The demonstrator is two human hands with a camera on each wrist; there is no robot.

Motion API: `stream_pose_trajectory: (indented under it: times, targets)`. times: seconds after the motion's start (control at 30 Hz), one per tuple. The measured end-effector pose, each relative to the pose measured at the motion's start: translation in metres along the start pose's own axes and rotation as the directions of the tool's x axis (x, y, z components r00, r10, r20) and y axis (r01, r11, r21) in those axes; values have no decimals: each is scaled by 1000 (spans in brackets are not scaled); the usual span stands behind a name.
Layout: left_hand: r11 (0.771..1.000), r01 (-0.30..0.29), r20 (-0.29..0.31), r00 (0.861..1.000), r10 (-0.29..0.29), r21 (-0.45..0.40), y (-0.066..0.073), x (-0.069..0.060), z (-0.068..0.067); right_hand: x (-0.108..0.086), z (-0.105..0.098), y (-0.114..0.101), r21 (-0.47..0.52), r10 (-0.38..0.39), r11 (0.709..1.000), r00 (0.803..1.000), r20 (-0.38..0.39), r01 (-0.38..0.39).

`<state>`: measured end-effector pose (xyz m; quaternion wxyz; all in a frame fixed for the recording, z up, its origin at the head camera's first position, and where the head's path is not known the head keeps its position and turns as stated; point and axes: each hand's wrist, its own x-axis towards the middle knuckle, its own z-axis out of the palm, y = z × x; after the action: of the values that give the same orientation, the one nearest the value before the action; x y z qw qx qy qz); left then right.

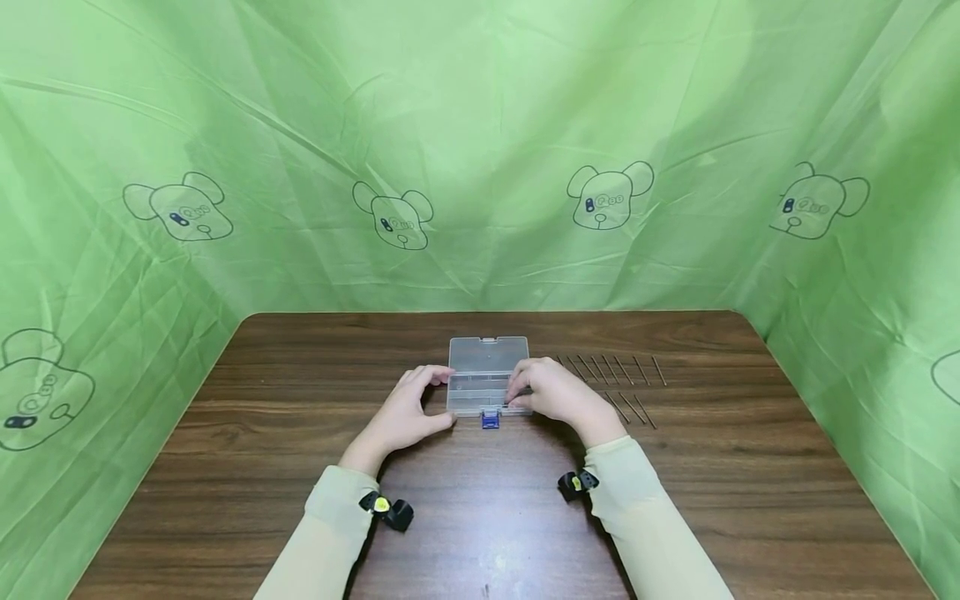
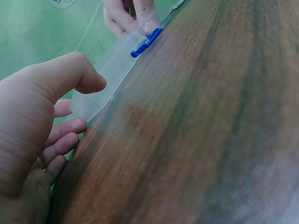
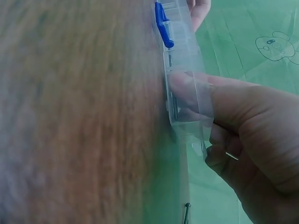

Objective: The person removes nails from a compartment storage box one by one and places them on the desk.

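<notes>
A clear plastic box [image 1: 489,383] with compartments stands with its lid [image 1: 487,354] laid back and a blue latch [image 1: 491,419] at the front. My left hand [image 1: 405,408] is at its left side, relaxed fingers touching the edge and thumb at the front left corner. My right hand [image 1: 555,390] reaches over the right wall, thumb and fingertips inside the front right compartment. In the right wrist view, the thumb presses on a thin metal pin [image 3: 174,108] along the front wall; the other fingertips are partly hidden.
Several thin metal pins [image 1: 622,370] lie slanted in a row to the right of the box on the brown wooden table [image 1: 300,375]. Closer to the front are more pins [image 1: 632,407]. Green cloth [image 1: 480,125] with bear drawings hangs behind and at both sides.
</notes>
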<state>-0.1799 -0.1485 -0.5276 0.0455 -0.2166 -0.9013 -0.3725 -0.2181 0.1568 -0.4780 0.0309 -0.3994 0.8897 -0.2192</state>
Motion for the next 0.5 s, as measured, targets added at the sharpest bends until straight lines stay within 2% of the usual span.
stream_pose_trajectory:
  times: [0.17, 0.5]
  targets:
    - [1000, 5, -2, 1000, -5, 0, 0, 0, -1, 2, 0, -2, -24, -22, 999, 1000, -9, 22]
    - [1000, 6, 4, 1000, -6, -5, 0, 0, -1, 2, 2, -3, -19, -4, 1000, 1000, -13, 4]
